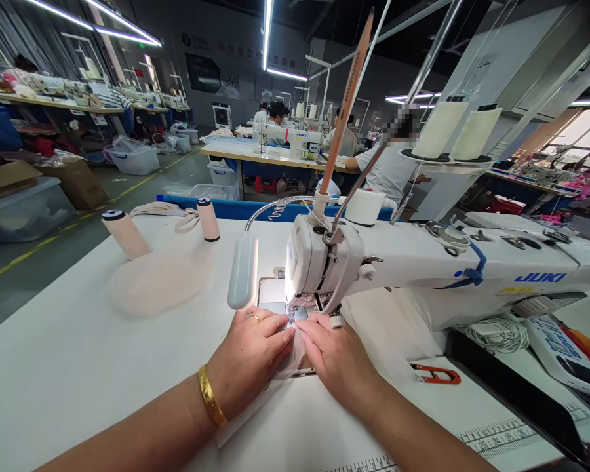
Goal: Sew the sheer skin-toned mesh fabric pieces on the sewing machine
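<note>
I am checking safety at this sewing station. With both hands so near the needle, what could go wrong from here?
1. The left hand and right hand press the thin translucent fabric piece right at the presser foot of the white Juki sewing machine; a fingertip might slip under the needle.
2. The red-handled thread snips lie beside the right forearm and could be knocked.

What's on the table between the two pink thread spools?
In the head view, a looped cream strap lies between the left spool and the right spool.
</note>
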`<act>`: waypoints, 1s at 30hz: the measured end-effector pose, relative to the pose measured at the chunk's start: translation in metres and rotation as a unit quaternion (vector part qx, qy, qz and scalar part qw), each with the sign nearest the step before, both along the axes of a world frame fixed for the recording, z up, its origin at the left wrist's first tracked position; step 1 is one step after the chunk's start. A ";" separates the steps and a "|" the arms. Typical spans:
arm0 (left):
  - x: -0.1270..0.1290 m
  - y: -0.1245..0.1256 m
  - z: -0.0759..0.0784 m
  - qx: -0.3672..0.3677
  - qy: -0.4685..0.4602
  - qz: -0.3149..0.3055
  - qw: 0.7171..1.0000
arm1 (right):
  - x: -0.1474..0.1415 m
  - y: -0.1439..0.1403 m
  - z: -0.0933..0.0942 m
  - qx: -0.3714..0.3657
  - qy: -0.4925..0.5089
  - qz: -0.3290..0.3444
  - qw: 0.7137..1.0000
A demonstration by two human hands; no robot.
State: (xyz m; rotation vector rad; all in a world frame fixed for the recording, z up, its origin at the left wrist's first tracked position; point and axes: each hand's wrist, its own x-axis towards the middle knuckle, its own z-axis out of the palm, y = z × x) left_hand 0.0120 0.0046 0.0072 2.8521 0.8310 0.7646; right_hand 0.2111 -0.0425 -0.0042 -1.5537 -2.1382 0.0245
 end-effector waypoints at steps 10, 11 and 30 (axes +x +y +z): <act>-0.012 -0.013 0.013 -0.096 0.024 -0.006 0.995 | 0.008 -0.009 0.011 -0.032 0.007 0.045 0.998; -0.014 -0.016 0.015 -0.106 0.029 -0.009 0.994 | 0.010 -0.010 0.012 -0.041 0.011 0.055 0.998; 0.006 0.013 0.004 -0.190 -0.049 0.064 0.978 | -0.009 0.004 0.009 -0.004 0.245 0.008 0.970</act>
